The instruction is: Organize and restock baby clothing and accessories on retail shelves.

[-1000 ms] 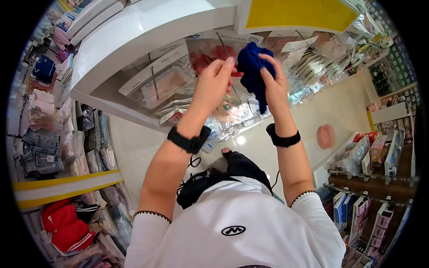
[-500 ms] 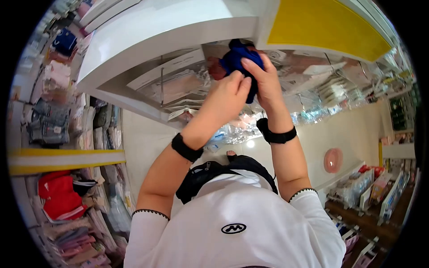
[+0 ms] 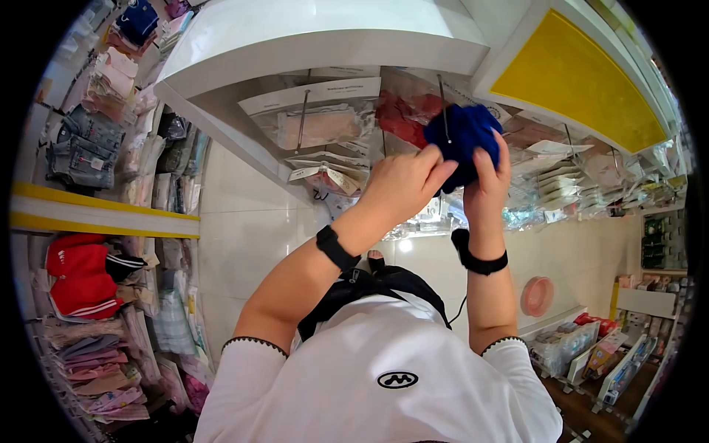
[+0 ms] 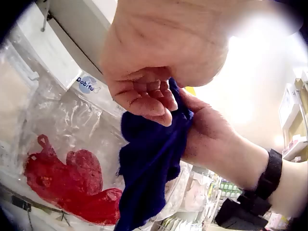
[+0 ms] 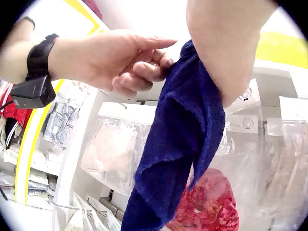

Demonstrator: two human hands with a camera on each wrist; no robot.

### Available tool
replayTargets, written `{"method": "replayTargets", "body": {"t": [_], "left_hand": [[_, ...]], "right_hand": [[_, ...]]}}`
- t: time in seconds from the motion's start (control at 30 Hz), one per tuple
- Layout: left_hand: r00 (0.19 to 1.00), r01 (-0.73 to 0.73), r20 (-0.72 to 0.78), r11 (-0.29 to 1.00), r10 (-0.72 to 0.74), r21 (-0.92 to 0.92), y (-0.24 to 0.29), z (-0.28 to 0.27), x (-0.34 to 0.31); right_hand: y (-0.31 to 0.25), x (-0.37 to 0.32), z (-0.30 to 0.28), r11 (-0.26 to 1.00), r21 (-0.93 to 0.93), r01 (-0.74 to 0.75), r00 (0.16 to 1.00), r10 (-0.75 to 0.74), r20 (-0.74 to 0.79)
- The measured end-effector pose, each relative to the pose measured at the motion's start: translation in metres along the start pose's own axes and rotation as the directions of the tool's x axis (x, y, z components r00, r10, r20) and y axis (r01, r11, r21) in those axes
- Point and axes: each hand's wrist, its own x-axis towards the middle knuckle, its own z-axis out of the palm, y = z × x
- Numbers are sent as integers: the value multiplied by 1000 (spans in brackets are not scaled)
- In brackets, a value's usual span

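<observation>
A bunched blue cloth (image 3: pixel 462 140) is in my right hand (image 3: pixel 487 181), below the white shelf, beside a metal hook rod. In the left wrist view, the cloth (image 4: pixel 154 163) hangs down from the right hand (image 4: pixel 211 134), its fingers partly hidden behind it. My left hand (image 3: pixel 402 181) is close against the cloth's left side. In the right wrist view, the left hand (image 5: pixel 120 62) has curled fingers at the edge of the cloth (image 5: pixel 168 144), and its thumb lies straight, apart from them. No cloth shows gripped in the left hand.
Bagged red items (image 3: pixel 405 118) and a pale packet (image 3: pixel 325 125) hang from hook rods under the curved white shelf (image 3: pixel 325 55). Folded clothes and a red garment (image 3: pixel 81 273) fill racks at left. A pink round object (image 3: pixel 537 296) is on the floor at right.
The cloth first moved left to meet my left hand, then both went right in the head view. The view has shifted, showing the shelf farther right.
</observation>
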Motion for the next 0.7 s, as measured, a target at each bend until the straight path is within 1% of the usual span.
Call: {"method": "replayTargets", "body": {"t": [0.03, 0.07, 0.1, 0.13, 0.17, 0.2, 0.23, 0.27, 0.3, 0.37, 0.4, 0.43, 0.47, 0.5, 0.53, 0.57, 0.6, 0.63, 0.67, 0.7], "left_hand": [[999, -42, 11, 999, 41, 8, -3, -2, -9], [999, 20, 44, 1000, -21, 22, -16, 0, -22], [993, 111, 53, 994, -110, -19, -31, 3, -33], [978, 202, 72, 978, -198, -57, -50, 7, -44], [928, 363, 142, 920, -343, -148, -79, 14, -58], [853, 516, 224, 827, -472, -223, -106, 21, -70], [790, 608, 294, 751, -538, -259, -120, 23, -76], [717, 693, 365, 662, -593, -285, -131, 25, -80], [637, 769, 437, 563, -635, -303, -142, 30, -82], [651, 757, 416, 585, -635, -291, -165, 55, -86], [657, 752, 404, 593, -636, -288, -172, 66, -86], [621, 780, 440, 567, -648, -265, -178, 80, -85], [587, 804, 470, 542, -659, -244, -181, 93, -80], [550, 828, 499, 515, -670, -221, -180, 103, -76], [542, 831, 544, 507, -641, -230, -180, 110, -73], [490, 867, 574, 431, -656, -249, -177, 115, -69], [439, 898, 603, 353, -666, -264, -174, 119, -62], [386, 922, 633, 272, -671, -275, -172, 123, -58], [406, 913, 611, 276, -679, -300, -181, 137, -60], [495, 859, 485, 319, -721, -402, -184, 152, -63]], "right_hand": [[-1, -11, -6, 993, 114, -14, 999, 18, -37], [-7, -22, -9, 982, 188, -21, 998, 30, -46], [-12, -32, -13, 965, 262, -25, 998, 42, -57], [-13, -43, -23, 942, 321, -95, 992, 118, -54], [-10, -55, -36, 911, 378, -165, 979, 198, -50], [-6, -64, -46, 810, 498, -308, 918, 390, -66], [4, -72, -56, 754, 488, -439, 857, 515, -25], [18, -80, -66, 680, 472, -560, 777, 630, 15], [32, -86, -74, 591, 449, -670, 679, 732, 51], [66, -92, -71, 601, 186, -777, 605, 795, -42], [79, -93, -68, 597, 185, -781, 598, 800, -53], [89, -92, -63, 592, 182, -785, 591, 804, -63], [98, -87, -54, 657, 179, -732, 653, 752, -89], [107, -80, -45, 733, 98, -673, 716, 679, -163], [118, -72, -42, 778, -33, -627, 770, 613, -175], [131, -64, -41, 807, -160, -569, 820, 544, -176], [141, -55, -37, 790, -491, -366, 929, 342, -143], [150, -47, -33, 646, -754, -119, 989, 147, -31], [161, -40, -29, 633, -774, -30, 996, 85, 31], [170, -32, -25, 565, -824, 49, 995, 44, 89]]}}
